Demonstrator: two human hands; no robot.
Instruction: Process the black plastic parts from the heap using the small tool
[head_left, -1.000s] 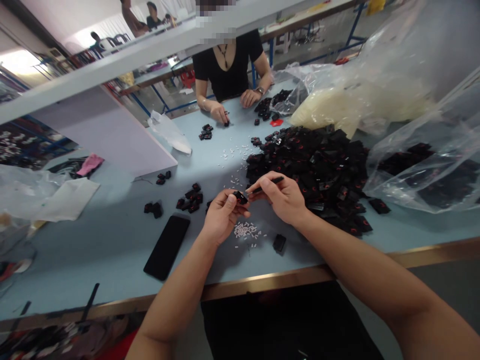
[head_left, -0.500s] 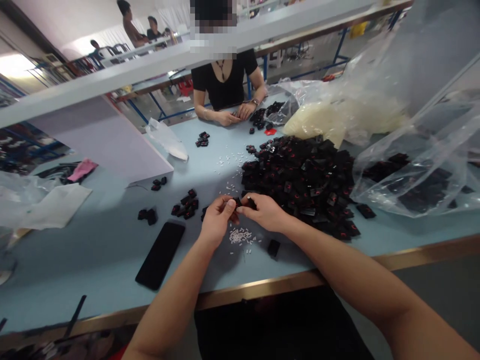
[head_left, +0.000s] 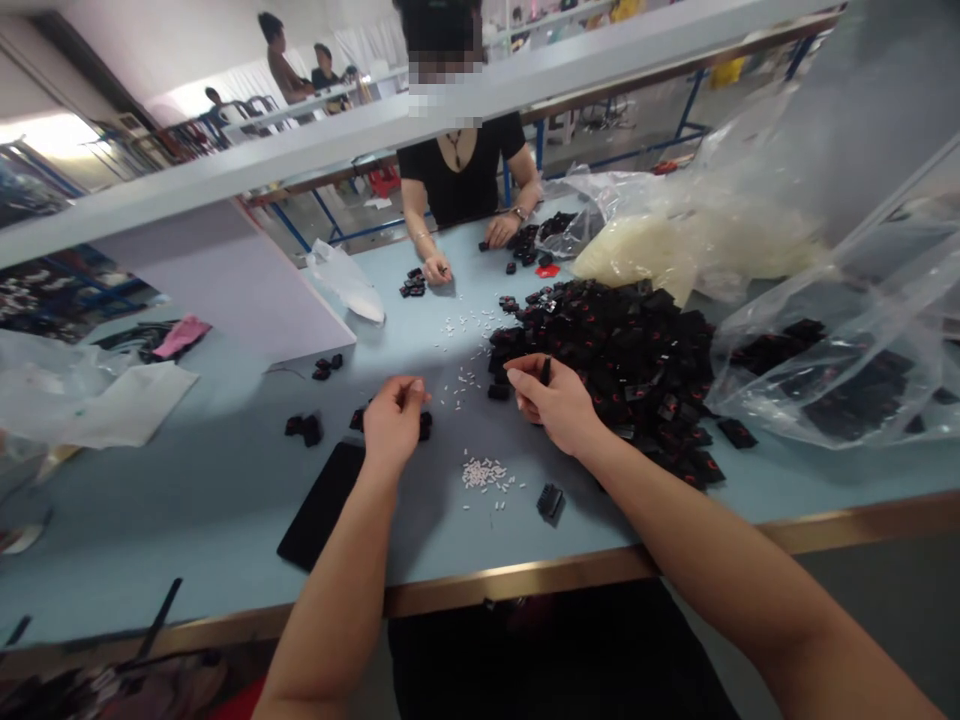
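Note:
My left hand (head_left: 394,425) is over a small cluster of black plastic pieces (head_left: 425,425), its fingers curled and drawn together; whatever they may hold is hidden. My right hand (head_left: 559,405) is closed around a slim black pen-like tool (head_left: 546,371) that sticks up past the index finger, at the left edge of a big heap of black pieces with red marks (head_left: 600,340). Between my forearms lies a little pile of small white pegs (head_left: 482,473). To its right, a single black piece (head_left: 550,502) rests near the table edge.
A black phone (head_left: 322,505) lies partly behind my left forearm. Clear plastic bags (head_left: 825,370) stand at the right. Across the table (head_left: 225,500), a co-worker's hands (head_left: 437,268) handle black pieces. A white divider panel (head_left: 225,285) rises at the left.
My hands have parted: the left moved left to the small cluster, the right moved slightly right and up with the tool. The co-worker's hands have also separated.

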